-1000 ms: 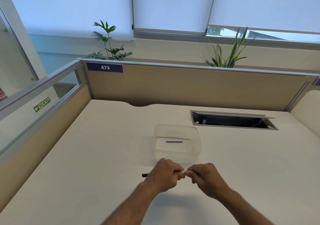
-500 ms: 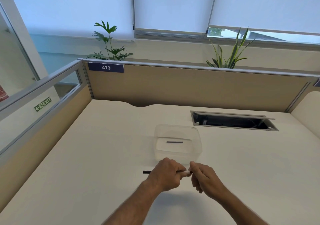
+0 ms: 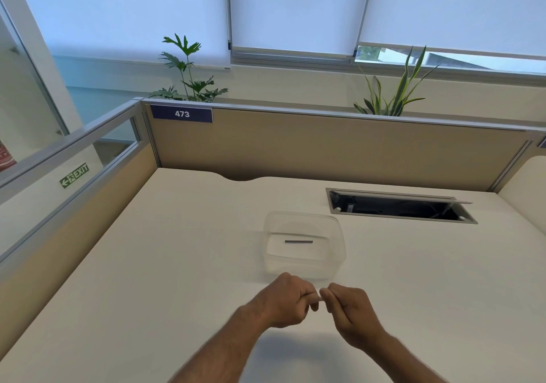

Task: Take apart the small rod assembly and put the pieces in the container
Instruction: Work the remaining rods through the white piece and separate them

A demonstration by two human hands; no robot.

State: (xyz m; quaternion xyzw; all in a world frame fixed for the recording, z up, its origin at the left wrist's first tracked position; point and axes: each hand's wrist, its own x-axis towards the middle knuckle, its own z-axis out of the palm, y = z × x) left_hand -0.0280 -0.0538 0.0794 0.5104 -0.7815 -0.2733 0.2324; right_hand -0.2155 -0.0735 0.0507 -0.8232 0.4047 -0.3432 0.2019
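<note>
Separation is underway: rod assembly point(image 3: 318, 297) is pinched between curled left hand point(image 3: 288, 303) and right hand point(image 3: 348, 311) just before container point(image 3: 304, 267); pull-apart judged next.

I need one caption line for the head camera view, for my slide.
Both hands, left hand and right hand, pinch a small white piece before the clear container holding one dark rod.

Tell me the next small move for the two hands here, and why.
Probably pull the hands apart along the rod's line. The left hand and right hand meet fingertip to fingertip on a small pale piece, just short of the clear container, where one dark rod already lies. What sits inside the fists is hidden.
</note>
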